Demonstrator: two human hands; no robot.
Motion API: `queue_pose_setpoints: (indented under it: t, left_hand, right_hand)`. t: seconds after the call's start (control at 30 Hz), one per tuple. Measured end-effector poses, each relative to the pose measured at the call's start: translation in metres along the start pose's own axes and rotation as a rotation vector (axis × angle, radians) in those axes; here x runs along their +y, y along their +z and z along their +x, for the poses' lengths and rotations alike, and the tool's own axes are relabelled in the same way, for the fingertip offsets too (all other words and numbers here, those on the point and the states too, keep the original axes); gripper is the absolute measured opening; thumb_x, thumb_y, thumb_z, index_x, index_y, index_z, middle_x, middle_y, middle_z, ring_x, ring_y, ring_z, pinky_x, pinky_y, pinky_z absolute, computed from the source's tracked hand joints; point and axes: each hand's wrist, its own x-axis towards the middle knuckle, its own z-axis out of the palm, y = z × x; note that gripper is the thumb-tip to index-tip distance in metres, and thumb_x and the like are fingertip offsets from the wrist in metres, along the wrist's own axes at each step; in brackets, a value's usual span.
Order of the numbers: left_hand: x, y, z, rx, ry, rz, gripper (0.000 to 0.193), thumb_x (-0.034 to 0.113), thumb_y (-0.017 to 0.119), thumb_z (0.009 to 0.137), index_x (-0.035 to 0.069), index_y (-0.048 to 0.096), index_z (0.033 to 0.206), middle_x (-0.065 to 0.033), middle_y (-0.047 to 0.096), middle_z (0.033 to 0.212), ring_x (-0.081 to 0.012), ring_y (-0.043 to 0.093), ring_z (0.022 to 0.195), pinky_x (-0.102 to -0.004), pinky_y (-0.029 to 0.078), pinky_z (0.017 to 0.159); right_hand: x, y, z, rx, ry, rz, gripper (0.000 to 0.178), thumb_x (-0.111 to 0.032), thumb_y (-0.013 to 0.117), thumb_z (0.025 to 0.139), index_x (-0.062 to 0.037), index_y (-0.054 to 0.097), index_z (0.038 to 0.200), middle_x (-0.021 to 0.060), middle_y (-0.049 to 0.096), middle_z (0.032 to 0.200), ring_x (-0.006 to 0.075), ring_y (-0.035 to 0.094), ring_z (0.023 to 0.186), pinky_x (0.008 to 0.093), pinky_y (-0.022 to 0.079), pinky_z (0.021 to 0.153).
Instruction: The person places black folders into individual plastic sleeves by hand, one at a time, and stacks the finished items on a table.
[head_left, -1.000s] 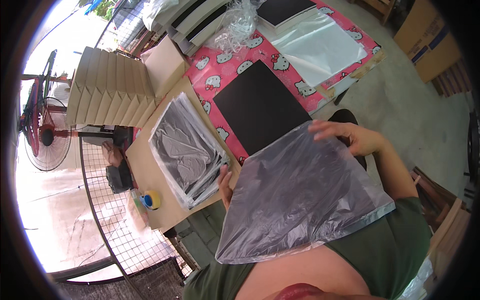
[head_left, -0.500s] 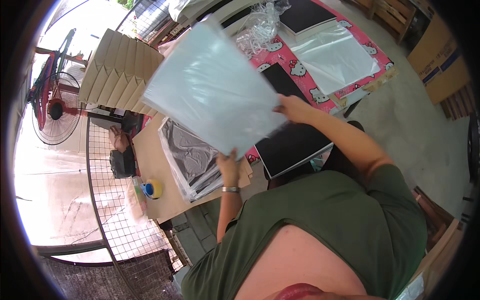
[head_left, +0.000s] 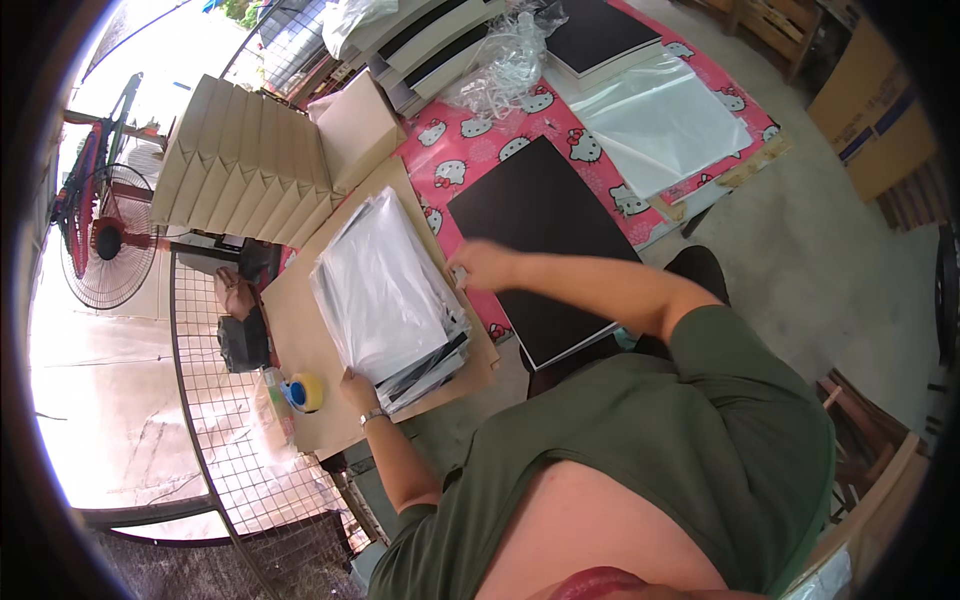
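Observation:
A flat pack in clear plastic (head_left: 385, 300) lies on top of a stack of similar packs, whose dark edges (head_left: 425, 375) show at the near side. My left hand (head_left: 358, 390) is at the pack's near left corner, fingers closed on its edge. My right hand (head_left: 487, 266) is by the stack's right edge, fingers bent and smeared by motion; whether it touches the plastic is unclear. Under my right forearm lies a large black-covered pad (head_left: 550, 210) with pale page edges.
Brown paper (head_left: 310, 425) lies beneath the stack, with a tape roll (head_left: 308, 393) at its left. Brown wrapped bundles (head_left: 240, 150) stand at the far left. Clear plastic sheets (head_left: 665, 125) and crumpled plastic (head_left: 505, 70) lie on the pink patterned cloth (head_left: 440, 130). A fan (head_left: 108, 238) stands left.
The pack in clear plastic has come down from mid-air onto the stack at the left. My right hand has let go of its far corner and moved left; my left hand moved left and nearer.

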Motion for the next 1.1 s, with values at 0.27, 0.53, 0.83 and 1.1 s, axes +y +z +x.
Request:
queue_pose_setpoints:
  t: [0.27,0.53,0.83,1.1]
  left_hand:
    - [0.086,-0.003,-0.031,0.176,-0.019,0.392,0.031,0.013,0.052,0.076,0.015,0.061,0.106,-0.0105,0.039,0.129,-0.0291,0.029,0.122,-0.0517,0.029,0.092]
    - [0.265,0.029,-0.128,0.047,0.867,-0.142,0.019,0.013,0.064,0.07,0.014,0.065,0.089,-0.0105,0.052,0.116,-0.0322,0.04,0.114,-0.0441,0.033,0.092]
    - [0.359,0.037,-0.198,-0.427,1.146,-0.595,0.062,0.011,0.071,0.067,0.004,0.045,0.124,-0.0126,0.046,0.126,-0.0283,0.036,0.125,-0.0381,0.03,0.102]
    - [0.359,0.014,-0.201,-0.971,0.269,-1.249,0.015,0.01,0.056,0.087,-0.003,0.061,0.092,-0.0042,0.064,0.084,-0.0091,0.058,0.071,-0.0219,0.046,0.065]
  right_hand:
    - [0.138,-0.241,-0.131,0.277,1.176,-0.735,0.062,-0.037,0.067,0.07,-0.0057,0.046,0.12,0.018,0.049,0.12,0.0312,0.042,0.116,0.0427,0.043,0.087]
    - [0.11,-0.218,-0.171,0.511,0.631,-0.635,0.033,-0.015,0.06,0.073,-0.0057,0.052,0.104,0.0143,0.059,0.093,0.0326,0.056,0.092,0.0418,0.044,0.08]
    - [0.018,-0.216,-0.121,-0.199,0.183,-0.501,0.034,-0.005,0.053,0.074,-0.0088,0.054,0.108,0.0154,0.06,0.093,0.0337,0.057,0.091,0.0396,0.045,0.078]
    - [-0.104,-0.24,-0.086,0.416,0.413,0.226,0.027,-0.018,0.066,0.078,-0.0027,0.058,0.099,0.0051,0.06,0.074,0.0095,0.056,0.069,0.0263,0.045,0.065]
